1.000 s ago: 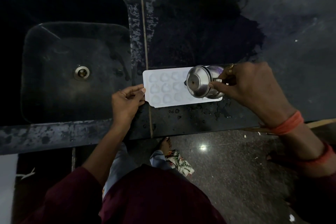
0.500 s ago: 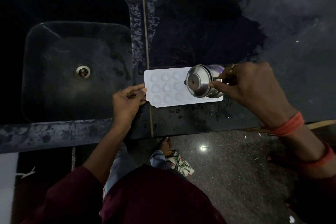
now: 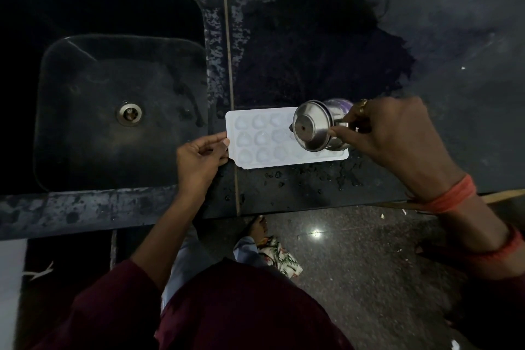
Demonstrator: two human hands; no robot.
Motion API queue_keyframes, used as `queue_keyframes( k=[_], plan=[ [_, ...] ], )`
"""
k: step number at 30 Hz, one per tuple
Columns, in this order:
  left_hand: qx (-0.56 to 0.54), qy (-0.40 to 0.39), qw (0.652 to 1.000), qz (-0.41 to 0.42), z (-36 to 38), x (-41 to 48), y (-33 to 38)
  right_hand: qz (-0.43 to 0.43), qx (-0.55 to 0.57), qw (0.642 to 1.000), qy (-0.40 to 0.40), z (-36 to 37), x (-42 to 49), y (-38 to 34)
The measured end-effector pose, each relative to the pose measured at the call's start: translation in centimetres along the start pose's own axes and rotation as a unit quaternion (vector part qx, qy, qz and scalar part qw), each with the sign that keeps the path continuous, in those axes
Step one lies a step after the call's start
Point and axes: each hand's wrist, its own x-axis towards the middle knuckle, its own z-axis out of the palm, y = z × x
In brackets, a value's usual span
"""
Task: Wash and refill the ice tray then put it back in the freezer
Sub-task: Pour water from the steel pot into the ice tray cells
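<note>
A person stands at a dark stone counter (image 3: 454,94) and tips a small steel vessel (image 3: 311,129) over the right end of a white ice tray (image 3: 264,136). The tray lies flat on the counter just right of the sink (image 3: 56,94). The left hand (image 3: 199,156) pinches the tray's left edge between thumb and fingers, steadying it. The right hand (image 3: 392,133) has its fingers curled round the vessel, which is held on its side with its round base turned toward the camera. The dim light hides whether any water is running.

The refill appears to be under way, and the risks lie in the pour. Droplets (image 3: 312,176) already bead the counter in front of the tray, so too steep a tilt would likely flood the shallow cells and send water over the front edge to the floor. The light plastic tray sits on wet stone and could skid if the pinch loosens. The vessel covers the cells being filled, so judging their level is hard. A brimful tray would also slosh on the way to the freezer.
</note>
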Motion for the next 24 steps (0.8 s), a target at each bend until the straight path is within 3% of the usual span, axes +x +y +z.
queue_keyframes(
  k=[24],
  plan=[
    [-0.018,0.001,1.0,-0.01,-0.13,0.04,-0.13,-0.007,0.035,0.999,0.036,-0.3,0.66,-0.73]
  ],
)
